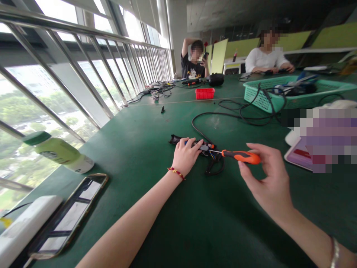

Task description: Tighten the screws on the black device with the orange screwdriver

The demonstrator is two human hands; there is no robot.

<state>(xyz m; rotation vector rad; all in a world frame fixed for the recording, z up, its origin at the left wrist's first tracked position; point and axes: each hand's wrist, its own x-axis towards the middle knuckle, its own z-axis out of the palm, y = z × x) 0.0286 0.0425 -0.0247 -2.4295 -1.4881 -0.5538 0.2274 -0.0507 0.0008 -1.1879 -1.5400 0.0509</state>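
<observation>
An opened black handheld electrical device [206,147] lies on the green table, with small coloured wires showing at its right end and a black cable attached. My left hand [186,153] lies over the device, its fingers curled onto it and holding it against the table. In my right hand [269,175] is a screwdriver [240,155] with an orange and black handle, held loosely near the handle's end between thumb and fingers. The screwdriver's thin shaft points left and meets the device near the exposed wires. Its exact tip contact is too small to tell.
A teal basket [267,99] of tools and cables stands back right, near a red bin [205,93]. A phone [69,216], white power strip [30,223] and green-capped bottle [60,150] are at left. Two people sit across the green table [134,149].
</observation>
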